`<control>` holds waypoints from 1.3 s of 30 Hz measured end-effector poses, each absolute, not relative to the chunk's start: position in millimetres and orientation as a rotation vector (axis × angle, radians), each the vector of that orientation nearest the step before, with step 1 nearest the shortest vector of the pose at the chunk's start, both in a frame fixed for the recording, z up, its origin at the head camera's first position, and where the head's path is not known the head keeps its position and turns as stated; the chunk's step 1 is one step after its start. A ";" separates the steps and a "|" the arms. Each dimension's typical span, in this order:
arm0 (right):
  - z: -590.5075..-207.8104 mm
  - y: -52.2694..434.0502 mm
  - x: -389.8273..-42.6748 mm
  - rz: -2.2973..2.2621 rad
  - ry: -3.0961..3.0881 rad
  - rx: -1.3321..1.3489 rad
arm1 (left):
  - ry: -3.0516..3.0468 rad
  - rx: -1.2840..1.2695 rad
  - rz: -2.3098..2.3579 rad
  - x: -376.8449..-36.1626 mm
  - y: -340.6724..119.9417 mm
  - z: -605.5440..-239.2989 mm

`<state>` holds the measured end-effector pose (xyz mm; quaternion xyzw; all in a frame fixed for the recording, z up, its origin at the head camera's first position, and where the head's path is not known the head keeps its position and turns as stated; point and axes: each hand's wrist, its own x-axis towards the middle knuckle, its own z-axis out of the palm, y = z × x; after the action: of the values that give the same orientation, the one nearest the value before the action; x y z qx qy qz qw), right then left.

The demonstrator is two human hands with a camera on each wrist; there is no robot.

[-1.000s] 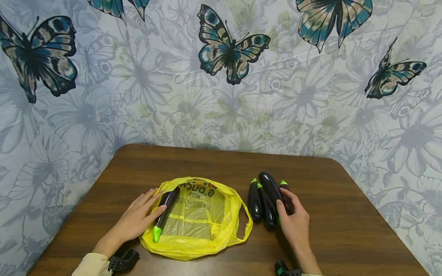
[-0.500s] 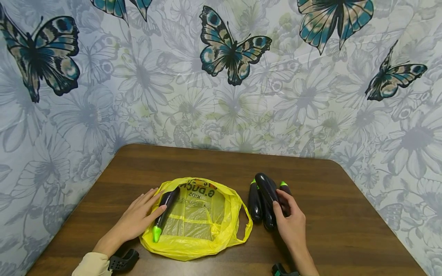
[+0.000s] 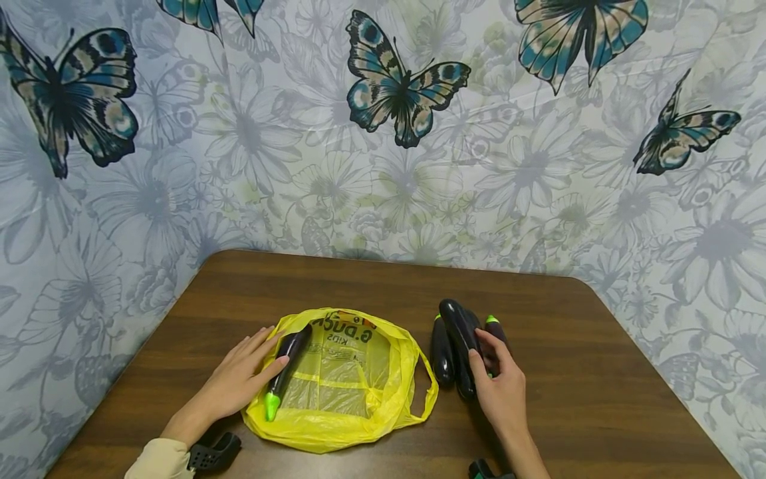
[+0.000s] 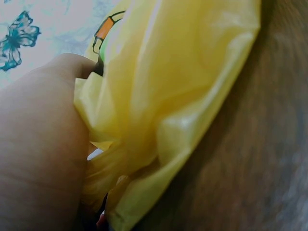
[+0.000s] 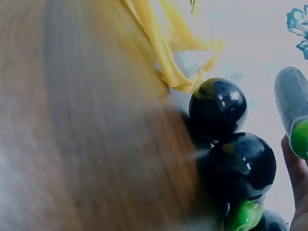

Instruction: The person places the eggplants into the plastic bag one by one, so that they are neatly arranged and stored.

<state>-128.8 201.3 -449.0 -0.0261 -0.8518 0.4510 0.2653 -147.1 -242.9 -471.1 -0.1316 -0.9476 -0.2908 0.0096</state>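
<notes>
My left hand [image 3: 239, 379] rests along the left rim of an open yellow plastic bag [image 3: 323, 432], fingers straight, thumb lying over the rim by an eggplant [image 3: 290, 352] inside. The bag's folds partly cover this hand in the left wrist view. To the bag's right, my right hand [image 3: 503, 386] grips an eggplant [image 3: 459, 326] between thumb and fingers; its green cap [image 5: 301, 138] shows in the right wrist view. Beneath and beside it lie several more eggplants, one at the left [image 3: 441, 352] and one at the right [image 3: 495, 327], partly hidden by the hand.
The brown wooden table [image 3: 371, 279] stands against a wall covering [image 3: 299, 173] printed with flowers and butterflies. A bag handle loop [image 3: 427, 392] reaches toward the eggplants. Black straps [image 3: 214, 452] sit at both wrists.
My right hand has shifted slightly left, and the gripped eggplant has come left with it over the others. My left hand and the bag have stayed in place.
</notes>
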 end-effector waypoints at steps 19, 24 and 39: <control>-451.7 193.0 -130.7 1.263 -2.303 -0.011 | -2.962 -0.405 -0.938 -147.2 -244.2 -470.0; -453.3 192.8 -131.3 1.265 -2.300 0.005 | -2.960 -0.404 -0.954 -146.4 -242.4 -469.3; -456.7 188.7 -132.3 1.256 -2.306 0.013 | -2.951 -0.387 -0.952 -146.7 -241.8 -472.5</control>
<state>-132.3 188.7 -456.7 0.0048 -0.8490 0.4626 0.2551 -146.7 -241.8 -472.5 -0.1240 -0.9444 -0.3045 0.0083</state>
